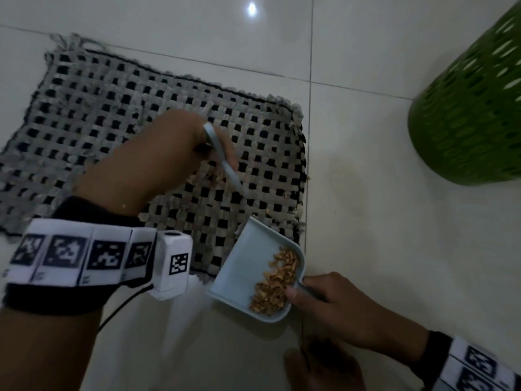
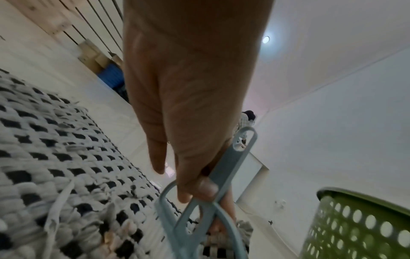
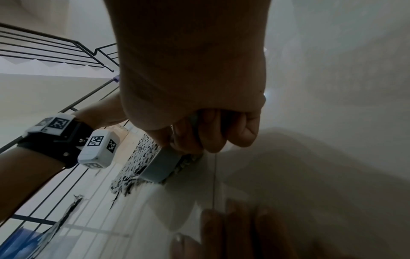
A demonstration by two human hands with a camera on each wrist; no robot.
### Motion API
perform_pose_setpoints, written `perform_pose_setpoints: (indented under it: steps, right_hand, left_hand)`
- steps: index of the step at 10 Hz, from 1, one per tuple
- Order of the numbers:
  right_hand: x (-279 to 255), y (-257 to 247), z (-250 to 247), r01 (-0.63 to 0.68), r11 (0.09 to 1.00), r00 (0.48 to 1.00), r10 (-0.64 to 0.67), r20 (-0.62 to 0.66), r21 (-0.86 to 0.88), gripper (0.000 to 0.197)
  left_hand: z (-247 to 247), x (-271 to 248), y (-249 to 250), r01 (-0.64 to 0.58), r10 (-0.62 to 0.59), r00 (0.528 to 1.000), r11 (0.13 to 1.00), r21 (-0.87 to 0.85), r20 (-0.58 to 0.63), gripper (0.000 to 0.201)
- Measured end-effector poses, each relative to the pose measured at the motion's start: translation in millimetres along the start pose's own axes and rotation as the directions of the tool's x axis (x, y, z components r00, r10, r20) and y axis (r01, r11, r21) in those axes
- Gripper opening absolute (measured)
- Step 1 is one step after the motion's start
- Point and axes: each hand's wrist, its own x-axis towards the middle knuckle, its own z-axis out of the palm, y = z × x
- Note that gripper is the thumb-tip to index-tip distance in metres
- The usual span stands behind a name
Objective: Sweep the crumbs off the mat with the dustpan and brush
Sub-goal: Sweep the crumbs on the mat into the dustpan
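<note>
Tiled floor (image 1: 366,221); crumbs (image 1: 277,280) in dustpan (image 1: 242,266).

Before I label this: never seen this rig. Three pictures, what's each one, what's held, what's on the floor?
No robot: a person wearing three cameras. The head view looks down at both hands; each wrist view looks along one hand. The left hand grips a pale blue brush over a grey and black woven mat on the tiled floor. The right hand holds the handle of a matching dustpan, its front edge on the mat's near corner, with brown crumbs already inside. A few crumbs remain on the mat. A green perforated basket stands to the right.
</note>
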Motion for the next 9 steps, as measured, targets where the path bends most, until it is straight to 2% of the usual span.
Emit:
perform_pose_setpoints:
  steps: [1,2,3,4,5,6,7,8,9]
  right_hand:
    - [-6,7,-10,0.018,1.000,0.999,-0.017,0.027,-0.018,0.055]
    - [-8,12,-16,0.038,0.997,0.998,-0.035,0.051,-0.060,0.054]
    - [-7,12,-16,0.042,0.997,0.996,-0.036,0.076,-0.072,0.050]
    - [-7,12,-15,0.054,0.994,0.996,-0.047,0.077,-0.092,0.049]
    - [-8,11,-12,0.059,0.996,0.996,-0.053,0.078,-0.074,0.045]
    - [-8,10,-9,0.065,0.996,0.994,-0.058,0.096,-0.069,0.047]
    - [-8,8,-7,0.080,0.995,0.991,-0.073,0.111,-0.056,0.050]
    - [-8,7,-5,0.075,0.995,0.992,-0.069,0.108,-0.058,0.048]
    - [-9,7,-6,0.070,0.997,0.993,-0.067,0.099,-0.035,0.044]
  left_hand:
    - [14,7,20,-0.101,0.096,0.994,0.990,-0.100,-0.055,0.022]
    - [51,18,35,-0.194,0.197,0.980,0.973,-0.123,0.014,0.014]
    - [67,25,28,-0.153,0.176,0.976,0.974,-0.168,0.131,0.011]
    - [49,21,10,-0.128,0.140,0.984,0.986,-0.109,0.108,0.010]
    - [12,10,7,-0.152,0.156,0.986,0.985,-0.080,0.051,0.021]
    - [10,11,25,-0.274,0.266,0.959,0.958,-0.087,-0.096,0.035]
    - [35,22,41,-0.325,0.322,0.946,0.942,-0.086,-0.044,0.029]
    - [53,30,27,-0.217,0.220,0.975,0.973,-0.078,0.022,0.013]
    - [43,14,5,-0.115,0.119,0.993,0.979,-0.170,0.014,0.018]
